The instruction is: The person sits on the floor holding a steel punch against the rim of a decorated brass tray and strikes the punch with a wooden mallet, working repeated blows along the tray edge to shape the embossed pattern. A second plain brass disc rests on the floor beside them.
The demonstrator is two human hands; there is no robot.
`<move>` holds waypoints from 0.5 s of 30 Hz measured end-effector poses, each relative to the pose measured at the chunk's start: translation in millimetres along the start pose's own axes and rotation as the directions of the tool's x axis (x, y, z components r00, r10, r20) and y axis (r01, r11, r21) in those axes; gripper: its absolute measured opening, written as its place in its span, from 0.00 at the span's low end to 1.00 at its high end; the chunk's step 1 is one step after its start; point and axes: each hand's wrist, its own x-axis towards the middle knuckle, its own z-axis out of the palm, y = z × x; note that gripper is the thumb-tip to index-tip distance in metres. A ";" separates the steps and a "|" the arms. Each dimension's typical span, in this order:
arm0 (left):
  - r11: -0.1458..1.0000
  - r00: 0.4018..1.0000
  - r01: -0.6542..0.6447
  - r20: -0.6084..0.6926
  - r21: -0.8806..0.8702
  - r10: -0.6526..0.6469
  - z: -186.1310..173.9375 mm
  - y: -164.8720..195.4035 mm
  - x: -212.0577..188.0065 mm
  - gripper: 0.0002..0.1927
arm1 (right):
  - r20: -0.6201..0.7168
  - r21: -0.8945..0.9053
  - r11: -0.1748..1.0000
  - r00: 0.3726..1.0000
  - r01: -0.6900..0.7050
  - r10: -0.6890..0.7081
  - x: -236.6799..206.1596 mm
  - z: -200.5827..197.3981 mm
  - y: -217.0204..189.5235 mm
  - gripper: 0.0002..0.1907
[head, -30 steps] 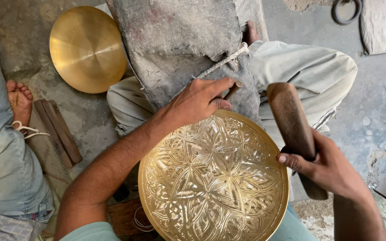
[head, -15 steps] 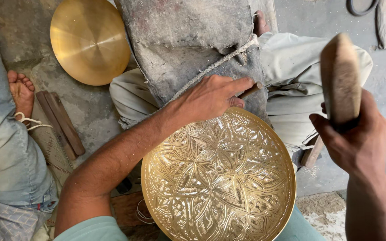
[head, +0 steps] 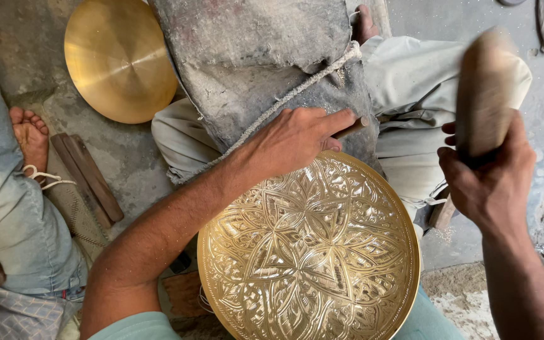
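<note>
Raised higher than a moment ago, the wooden mallet (head: pixel 483 94) blurs in the closed right hand (head: pixel 489 182) above the engraved brass tray (head: pixel 310 249) on the lap, where the left hand (head: pixel 294 138) pinches a chisel (head: pixel 352 128) needing a steady, square strike.

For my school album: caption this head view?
Left hand steadies a chisel on an engraved brass plate; right hand raises a wooden mallet.

No packages, labels, signs or screens in view.
</note>
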 end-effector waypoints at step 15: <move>0.999 0.999 -0.027 -0.036 0.035 0.028 4.3 -6.1 -2.4 0.16 | -0.051 -0.055 0.998 0.999 -0.015 0.012 -4.2 17.1 4.5 0.22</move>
